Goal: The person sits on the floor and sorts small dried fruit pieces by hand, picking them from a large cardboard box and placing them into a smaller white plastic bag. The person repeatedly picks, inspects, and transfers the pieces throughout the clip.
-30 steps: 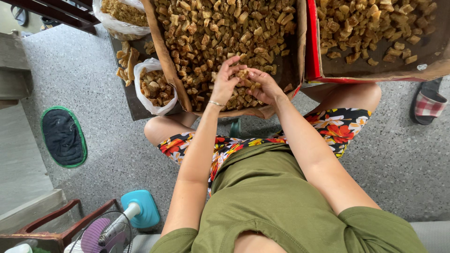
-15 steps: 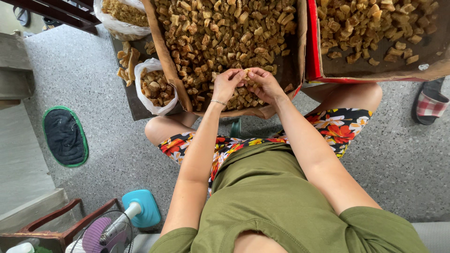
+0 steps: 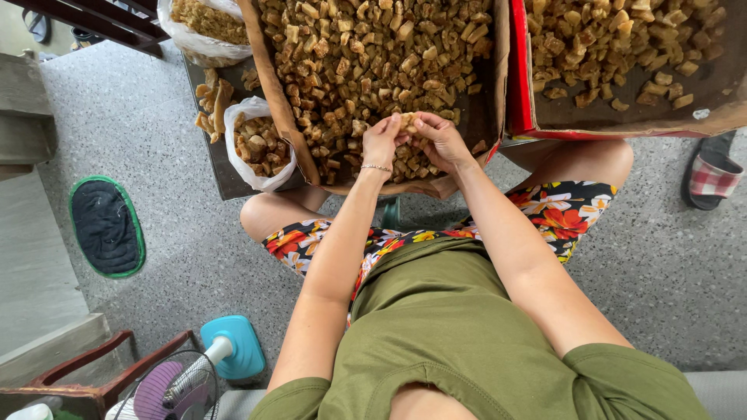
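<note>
1. Small golden-brown fried chunk (image 3: 408, 122) is pinched between the fingertips of both hands, just above the near edge of the wide cardboard tray (image 3: 274, 93) heaped with similar brown chunks.
2. The left hand (image 3: 381, 141) is seen with its fingers pressed together on the chunk; a thin bracelet (image 3: 376, 167) is worn at its wrist.
3. The right hand (image 3: 440, 140) is curled around the same chunk from the other side, and the two hands are touching.
4. A red-edged cardboard tray (image 3: 520, 85) with more chunks is set just beside the first tray, to the right.
5. A white plastic bag (image 3: 247, 148) partly filled with chunks is placed to the left of the wide tray.
6. On the speckled grey floor (image 3: 156, 233), a dark green-rimmed mat (image 3: 105, 225) and a turquoise-based fan (image 3: 222, 358) are seen.
</note>
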